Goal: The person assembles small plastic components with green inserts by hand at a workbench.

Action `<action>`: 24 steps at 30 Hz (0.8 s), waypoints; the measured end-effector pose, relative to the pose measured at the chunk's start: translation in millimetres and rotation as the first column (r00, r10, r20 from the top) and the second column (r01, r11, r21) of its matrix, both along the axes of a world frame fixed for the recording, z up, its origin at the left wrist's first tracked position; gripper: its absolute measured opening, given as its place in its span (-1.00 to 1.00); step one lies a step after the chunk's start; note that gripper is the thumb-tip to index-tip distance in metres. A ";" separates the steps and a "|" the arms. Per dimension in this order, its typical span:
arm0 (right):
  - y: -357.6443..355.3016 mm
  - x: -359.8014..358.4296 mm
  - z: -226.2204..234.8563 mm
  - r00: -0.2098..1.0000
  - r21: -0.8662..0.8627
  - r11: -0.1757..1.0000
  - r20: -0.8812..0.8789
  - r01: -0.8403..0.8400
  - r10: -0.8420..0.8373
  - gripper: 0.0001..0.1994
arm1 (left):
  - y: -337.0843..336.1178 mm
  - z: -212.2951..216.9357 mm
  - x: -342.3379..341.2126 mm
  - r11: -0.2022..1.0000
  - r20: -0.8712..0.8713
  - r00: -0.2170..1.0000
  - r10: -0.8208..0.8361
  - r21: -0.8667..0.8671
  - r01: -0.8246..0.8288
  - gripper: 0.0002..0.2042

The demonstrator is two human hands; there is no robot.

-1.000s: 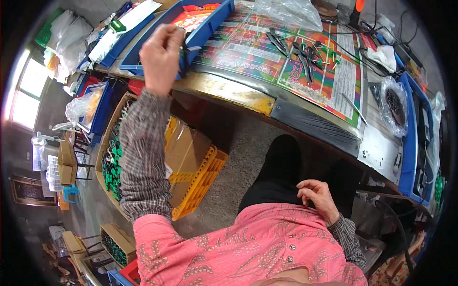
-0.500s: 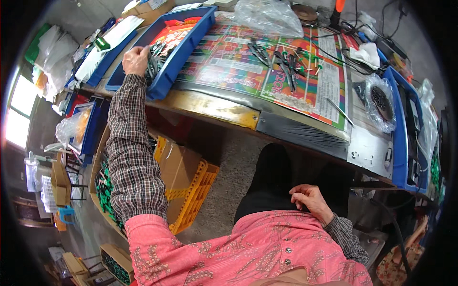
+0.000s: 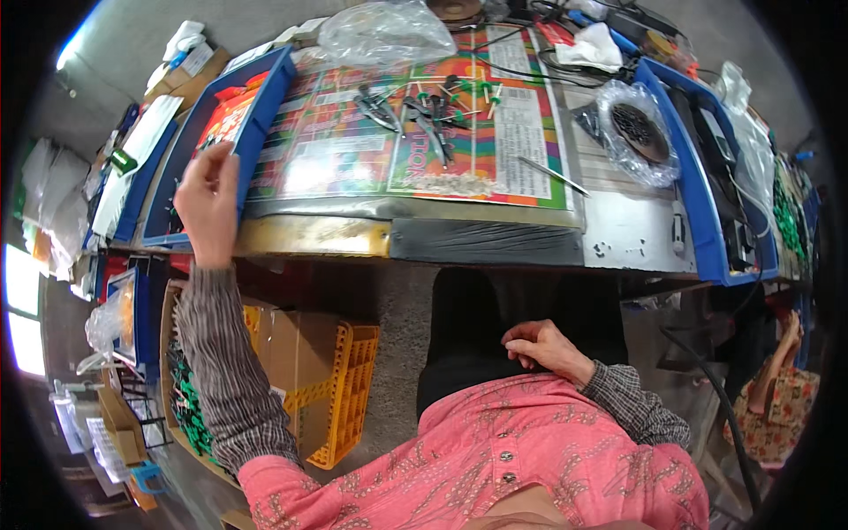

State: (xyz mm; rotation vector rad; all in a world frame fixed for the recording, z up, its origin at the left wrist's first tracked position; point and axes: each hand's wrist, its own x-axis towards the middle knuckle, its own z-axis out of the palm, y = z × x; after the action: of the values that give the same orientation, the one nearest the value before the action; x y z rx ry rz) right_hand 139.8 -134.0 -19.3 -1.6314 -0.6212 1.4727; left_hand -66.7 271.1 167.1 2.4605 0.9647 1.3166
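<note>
My left hand [image 3: 208, 201] is over the front end of a long blue tray [image 3: 265, 115], fingers bent and slightly parted, with nothing visible in them. Inside the tray is a red and orange packet [image 3: 231, 110]; my hand hides most of the dark things near its front. My right hand [image 3: 549, 347] rests on my lap, fingers loosely curled and apart, holding nothing that I can see. On the colourful printed mat [image 3: 327, 168] lie several dark pliers-like tools [image 3: 427, 124] among small green-ended white sticks [image 3: 477, 99].
A thin metal rod [image 3: 554, 176] lies at the mat's right. Beyond it are a plastic-wrapped dark coil [image 3: 638, 132] and another blue tray [image 3: 707, 177]. Clear plastic [image 3: 389, 34] lies at the back. Below the bench stand a yellow crate [image 3: 352, 389] and a carton holding green pieces [image 3: 190, 397].
My left hand has come up and back from the dark tools in the blue tray, letting go of them. My view has turned slightly; my right hand stays on my lap.
</note>
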 end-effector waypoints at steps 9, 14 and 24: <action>-21.1 7.6 16.4 0.998 0.055 0.998 0.056 0.010 -0.013 -0.78 | -148.4 -53.5 88.4 0.821 0.039 0.848 -0.528 -0.230 0.522 -0.87; -49.3 15.6 33.6 0.974 0.080 0.990 0.189 0.114 -0.127 -0.78 | -173.8 -80.4 139.7 0.790 -0.046 0.789 -0.613 -0.081 0.608 -0.87; -110.6 31.5 57.9 0.877 0.066 0.934 0.327 0.351 -0.353 -0.80 | -175.0 -86.2 145.1 0.807 -0.148 0.793 -0.590 -0.116 0.579 -0.84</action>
State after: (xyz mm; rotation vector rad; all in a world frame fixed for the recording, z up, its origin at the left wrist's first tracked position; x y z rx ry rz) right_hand 171.3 -244.6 38.7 -1.8940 -0.4735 0.9366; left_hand 78.4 96.1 80.8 2.5437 0.2052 0.8464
